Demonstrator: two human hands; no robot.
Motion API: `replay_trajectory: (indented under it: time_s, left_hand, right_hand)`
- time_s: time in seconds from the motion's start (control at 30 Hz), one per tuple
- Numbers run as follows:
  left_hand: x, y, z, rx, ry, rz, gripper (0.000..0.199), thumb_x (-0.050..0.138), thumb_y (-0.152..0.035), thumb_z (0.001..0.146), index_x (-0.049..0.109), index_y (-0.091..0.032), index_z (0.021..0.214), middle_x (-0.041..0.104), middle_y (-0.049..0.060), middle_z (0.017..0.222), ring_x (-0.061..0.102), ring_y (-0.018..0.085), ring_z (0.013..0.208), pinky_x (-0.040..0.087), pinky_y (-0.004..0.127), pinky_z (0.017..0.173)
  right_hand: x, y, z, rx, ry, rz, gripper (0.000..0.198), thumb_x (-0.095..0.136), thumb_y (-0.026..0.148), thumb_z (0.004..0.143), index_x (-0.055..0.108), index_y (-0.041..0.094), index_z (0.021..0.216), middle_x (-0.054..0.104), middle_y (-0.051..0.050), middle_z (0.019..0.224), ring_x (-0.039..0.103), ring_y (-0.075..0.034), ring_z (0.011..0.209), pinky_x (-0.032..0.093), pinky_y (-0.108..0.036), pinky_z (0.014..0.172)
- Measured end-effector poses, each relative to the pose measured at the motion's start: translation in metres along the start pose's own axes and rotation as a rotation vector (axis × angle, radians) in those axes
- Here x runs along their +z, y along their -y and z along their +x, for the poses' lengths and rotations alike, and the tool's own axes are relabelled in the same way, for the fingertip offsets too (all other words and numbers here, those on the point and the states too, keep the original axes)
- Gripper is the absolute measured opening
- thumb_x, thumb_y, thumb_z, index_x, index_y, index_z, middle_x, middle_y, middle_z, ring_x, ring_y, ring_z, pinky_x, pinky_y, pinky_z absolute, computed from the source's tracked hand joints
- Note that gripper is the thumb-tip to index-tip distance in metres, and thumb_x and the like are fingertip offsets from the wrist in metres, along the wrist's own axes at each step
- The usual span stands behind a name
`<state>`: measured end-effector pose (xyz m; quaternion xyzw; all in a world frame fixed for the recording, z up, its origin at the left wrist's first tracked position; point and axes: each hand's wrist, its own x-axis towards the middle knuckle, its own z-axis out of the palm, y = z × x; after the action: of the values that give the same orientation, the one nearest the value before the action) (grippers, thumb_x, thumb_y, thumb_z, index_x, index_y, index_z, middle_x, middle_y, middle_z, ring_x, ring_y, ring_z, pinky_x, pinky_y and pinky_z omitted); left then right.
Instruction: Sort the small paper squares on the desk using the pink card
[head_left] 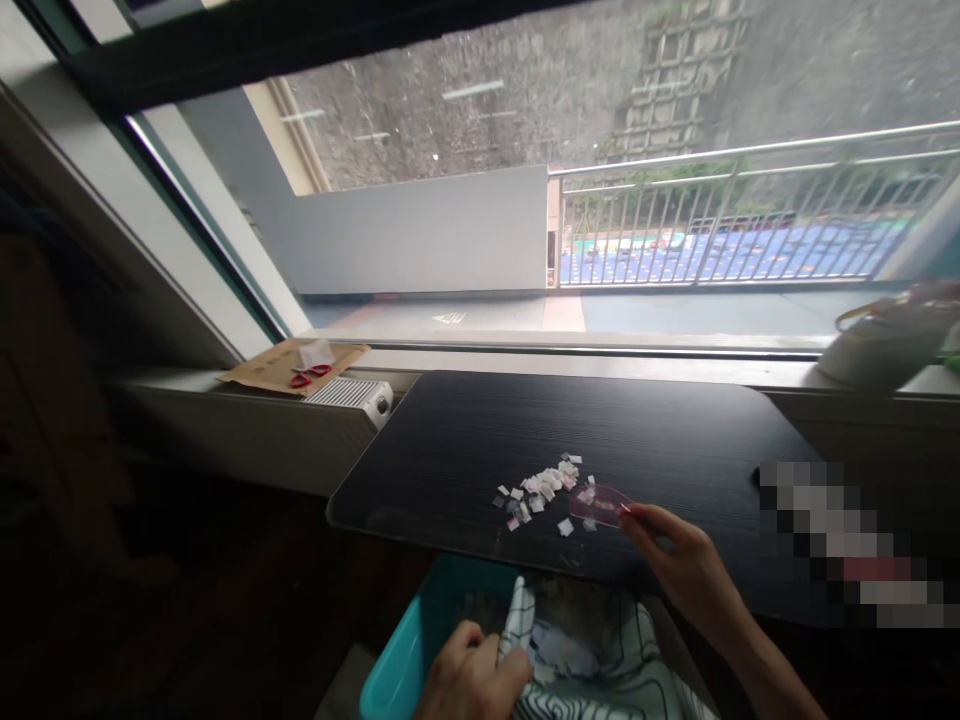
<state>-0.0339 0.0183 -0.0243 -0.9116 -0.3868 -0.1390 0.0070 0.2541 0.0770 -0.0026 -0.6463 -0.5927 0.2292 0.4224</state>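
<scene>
My right hand (679,552) pinches a translucent pink flat plastic piece (600,504) with a curved edge, held low over the dark table. Its tip reaches the right side of a loose pile of small white paper scraps (546,485), and a few scraps lie around and behind it. Below the table's front edge, my left hand (474,672) grips a black-and-white striped cloth (517,625) in closed fingers. The cloth hangs over a turquoise bin (397,645) that has whitish bits of paper inside. Whether the cloth is a bag or a garment, I cannot tell.
The dark table (600,425) stands against a window sill. At the left, red-handled scissors (310,376) and a crumpled white piece rest on a brown envelope (259,368) above a radiator (352,396). A pale bag (874,345) sits on the right sill. The table's right side is pixelated.
</scene>
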Motion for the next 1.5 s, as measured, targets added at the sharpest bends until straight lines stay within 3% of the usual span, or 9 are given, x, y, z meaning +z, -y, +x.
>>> replay_trajectory:
  time_s: [0.2,0.27,0.4,0.5,0.67,0.9,1.03,1.2,1.5]
  left_hand:
    - [0.027,0.004,-0.002,-0.030,-0.248,-0.039,0.038,0.048,-0.056,0.083,0.048,-0.023,0.066,0.044,-0.002,0.055,0.038,0.017,0.051,0.032,0.029,0.056]
    - [0.023,0.004,-0.001,-0.026,-0.205,-0.053,0.034,0.051,-0.054,0.081,0.049,-0.023,0.067,0.046,-0.001,0.057,0.039,0.017,0.052,0.033,0.029,0.056]
    - [-0.003,0.001,0.003,-0.029,0.045,-0.114,0.024,0.057,-0.045,0.078,0.051,-0.022,0.077,0.053,0.000,0.068,0.047,0.018,0.060,0.039,0.031,0.066]
    - [-0.016,-0.002,0.006,-0.049,0.085,-0.148,0.026,0.059,-0.046,0.078,0.050,-0.021,0.078,0.055,0.000,0.070,0.050,0.017,0.061,0.040,0.034,0.072]
    - [-0.015,-0.006,0.005,-0.064,0.077,-0.151,0.021,0.057,-0.041,0.079,0.050,-0.021,0.078,0.055,0.000,0.070,0.051,0.017,0.061,0.041,0.034,0.073]
    - [-0.008,-0.019,0.013,0.025,-0.018,-0.082,0.010,0.051,-0.030,0.080,0.048,-0.022,0.075,0.052,0.000,0.065,0.048,0.018,0.058,0.039,0.032,0.069]
    - [0.000,-0.035,0.026,0.146,-0.120,0.006,0.013,0.046,-0.010,0.075,0.044,-0.022,0.069,0.047,-0.001,0.058,0.040,0.016,0.049,0.035,0.029,0.063]
    - [0.009,-0.052,0.043,0.218,-0.250,0.025,0.016,0.041,-0.009,0.074,0.042,-0.022,0.064,0.042,-0.001,0.050,0.034,0.015,0.043,0.033,0.029,0.058]
    - [0.015,-0.059,0.048,0.273,-0.146,0.085,0.017,0.044,-0.015,0.082,0.045,-0.021,0.066,0.047,0.000,0.051,0.041,0.015,0.043,0.036,0.031,0.059]
  right_hand:
    - [0.004,0.008,0.000,-0.007,0.123,-0.046,0.026,0.056,0.041,0.085,0.075,0.022,0.086,0.077,-0.003,0.085,0.070,-0.021,0.079,0.052,-0.026,0.070]
    - [0.001,0.010,-0.001,0.012,0.162,-0.038,0.027,0.056,0.041,0.085,0.075,0.022,0.087,0.077,-0.003,0.086,0.070,-0.021,0.081,0.051,-0.026,0.071]
    - [-0.002,0.013,-0.002,0.046,0.184,-0.025,0.030,0.054,0.043,0.086,0.073,0.020,0.089,0.077,-0.004,0.088,0.070,-0.022,0.083,0.051,-0.026,0.071]
    - [-0.005,0.018,-0.005,0.050,0.276,-0.026,0.030,0.054,0.043,0.086,0.073,0.020,0.086,0.076,-0.003,0.084,0.069,-0.021,0.080,0.050,-0.025,0.069]
    - [-0.019,0.026,-0.016,0.040,0.375,-0.041,0.029,0.054,0.041,0.086,0.073,0.021,0.080,0.075,-0.001,0.078,0.068,-0.020,0.075,0.049,-0.024,0.067]
    - [-0.033,-0.004,-0.008,0.150,0.038,-0.056,0.035,0.058,0.048,0.077,0.075,0.021,0.091,0.077,-0.006,0.091,0.070,-0.027,0.088,0.052,-0.031,0.078]
    - [-0.027,-0.008,0.000,0.136,0.042,-0.066,0.036,0.057,0.048,0.078,0.075,0.020,0.092,0.077,-0.006,0.092,0.070,-0.027,0.088,0.052,-0.032,0.078]
    - [-0.020,-0.006,0.002,0.087,0.135,-0.079,0.033,0.055,0.046,0.082,0.075,0.021,0.090,0.078,-0.005,0.089,0.071,-0.024,0.084,0.052,-0.029,0.072]
    - [-0.020,0.010,0.015,-0.055,0.106,-0.250,0.030,0.051,0.039,0.086,0.075,0.022,0.083,0.076,-0.003,0.075,0.070,-0.021,0.070,0.048,-0.027,0.061]
